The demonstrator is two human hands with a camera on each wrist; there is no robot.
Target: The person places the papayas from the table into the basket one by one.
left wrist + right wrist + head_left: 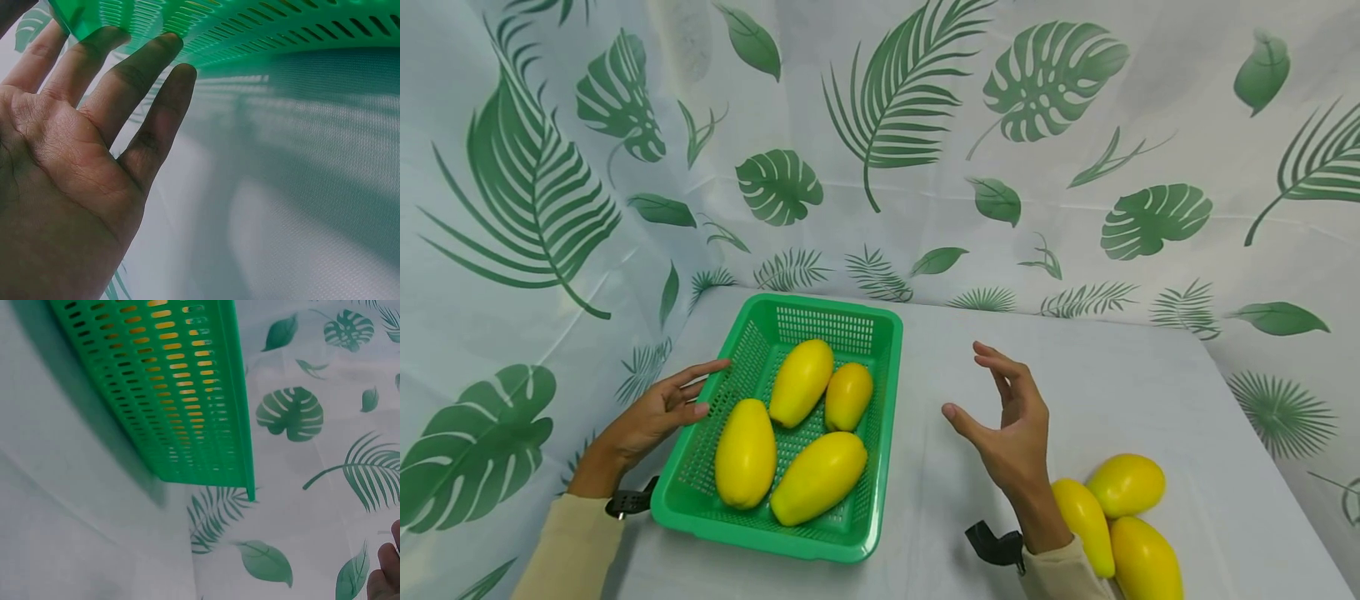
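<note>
A: Where are your hands?
B: Your left hand (pixel 655 417) is loose, gripping nothing, fingertips at the left rim of the green plastic basket (pixel 775 543); can't confirm contact. Your right hand (pixel 1019 433) is empty, thumb and fingers curved apart, over the table (pixel 936 517) right of the basket.
A: Fruit?
B: Four yellow mango-like fruits (pixel 802 383) in your basket, on the table's left side. Three loose fruits (pixel 1126 485) clustered toward its near right corner, beside your right sleeve (pixel 1063 575).
A: Step?
B: My read: between grasps, probably loading, four in, three out. Unloading not ruled out.
A: Next move?
B: If loading: bring your right hand to the cluster, wrap one fruit, lift clear of its neighbours. Left steadies the rim.
</note>
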